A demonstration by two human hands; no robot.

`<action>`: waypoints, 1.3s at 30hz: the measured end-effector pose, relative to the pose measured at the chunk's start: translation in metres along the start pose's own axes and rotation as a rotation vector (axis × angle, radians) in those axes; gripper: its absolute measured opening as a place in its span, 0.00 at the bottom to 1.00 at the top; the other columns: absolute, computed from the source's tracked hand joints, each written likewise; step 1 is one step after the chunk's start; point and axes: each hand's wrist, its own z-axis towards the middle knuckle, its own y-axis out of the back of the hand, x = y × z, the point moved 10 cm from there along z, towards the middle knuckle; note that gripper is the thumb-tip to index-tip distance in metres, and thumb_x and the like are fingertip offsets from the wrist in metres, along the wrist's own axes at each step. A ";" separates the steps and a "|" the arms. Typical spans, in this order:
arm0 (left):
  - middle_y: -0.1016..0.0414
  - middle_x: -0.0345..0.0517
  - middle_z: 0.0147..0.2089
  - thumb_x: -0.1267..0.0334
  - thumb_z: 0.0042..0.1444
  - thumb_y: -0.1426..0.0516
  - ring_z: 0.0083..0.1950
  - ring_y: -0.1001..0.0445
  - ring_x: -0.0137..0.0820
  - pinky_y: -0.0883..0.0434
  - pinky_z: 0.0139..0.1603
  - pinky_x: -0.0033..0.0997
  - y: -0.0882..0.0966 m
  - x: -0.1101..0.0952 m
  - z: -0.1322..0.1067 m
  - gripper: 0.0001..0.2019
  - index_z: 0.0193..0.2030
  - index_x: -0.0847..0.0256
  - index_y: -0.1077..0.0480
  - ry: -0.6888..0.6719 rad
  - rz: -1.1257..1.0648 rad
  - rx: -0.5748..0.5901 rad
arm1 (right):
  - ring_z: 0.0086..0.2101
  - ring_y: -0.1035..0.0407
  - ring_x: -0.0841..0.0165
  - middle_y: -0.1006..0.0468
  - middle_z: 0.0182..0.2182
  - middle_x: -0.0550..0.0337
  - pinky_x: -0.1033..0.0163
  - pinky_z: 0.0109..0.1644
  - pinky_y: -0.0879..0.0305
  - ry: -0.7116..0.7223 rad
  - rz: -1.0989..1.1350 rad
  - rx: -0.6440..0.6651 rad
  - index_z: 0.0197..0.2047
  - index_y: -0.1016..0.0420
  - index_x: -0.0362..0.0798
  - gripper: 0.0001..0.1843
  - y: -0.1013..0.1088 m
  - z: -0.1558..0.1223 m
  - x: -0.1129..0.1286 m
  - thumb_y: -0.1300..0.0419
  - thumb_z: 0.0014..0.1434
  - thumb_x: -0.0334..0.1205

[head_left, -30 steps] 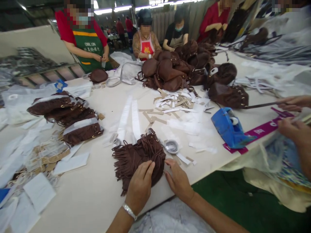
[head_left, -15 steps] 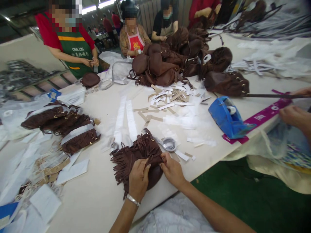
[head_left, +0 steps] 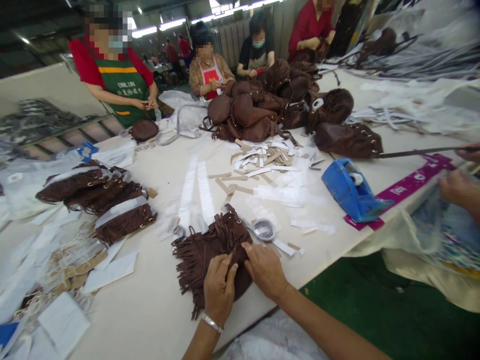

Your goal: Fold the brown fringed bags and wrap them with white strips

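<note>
A brown suede bag with long fringes lies near the front edge of the pale table. My left hand, with a silver bracelet on the wrist, presses on the bag's lower part with curled fingers that pinch the suede. My right hand rests on the bag's right side, fingers bent and gripping the fringed flap. A small roll of tape lies just right of the bag.
A blue tape dispenser sits on a purple strip at the right. A heap of brown bags fills the table's far middle; wrapped bags lie left. Paper strips litter the centre. Other people work across the table; another person's hands reach in at right.
Both hands moved from the bag's near edge up onto it and closed on the suede. The view shifted slightly; the bag stays in place.
</note>
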 end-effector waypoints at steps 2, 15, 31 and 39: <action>0.30 0.49 0.50 0.65 0.64 0.48 0.53 0.32 0.35 0.31 0.55 0.40 -0.002 0.001 -0.004 0.13 0.55 0.57 0.32 -0.018 0.020 -0.019 | 0.37 0.33 0.62 0.25 0.36 0.54 0.56 0.41 0.41 0.083 -0.054 0.048 0.55 0.33 0.46 0.15 -0.005 0.004 0.003 0.47 0.65 0.34; 0.51 0.50 0.74 0.62 0.65 0.51 0.75 0.59 0.41 0.52 0.72 0.57 -0.030 -0.013 -0.021 0.34 0.73 0.62 0.64 -0.189 0.320 0.225 | 0.32 0.35 0.67 0.27 0.32 0.58 0.61 0.37 0.41 0.345 -0.054 0.132 0.55 0.29 0.54 0.17 -0.025 -0.017 -0.018 0.50 0.67 0.34; 0.61 0.39 0.76 0.51 0.60 0.46 0.74 0.59 0.50 0.49 0.68 0.65 -0.042 -0.025 -0.028 0.36 0.71 0.44 0.58 -0.334 0.514 0.273 | 0.40 0.27 0.69 0.22 0.41 0.58 0.66 0.43 0.32 0.151 0.159 0.269 0.55 0.28 0.56 0.21 0.036 0.025 -0.023 0.52 0.65 0.29; 0.59 0.37 0.75 0.50 0.62 0.48 0.74 0.59 0.49 0.51 0.68 0.69 -0.047 -0.019 -0.027 0.32 0.70 0.36 0.57 -0.288 0.481 0.313 | 0.42 0.32 0.59 0.20 0.36 0.50 0.56 0.48 0.43 0.433 -0.245 0.244 0.45 0.25 0.46 0.18 -0.033 0.150 0.023 0.53 0.69 0.47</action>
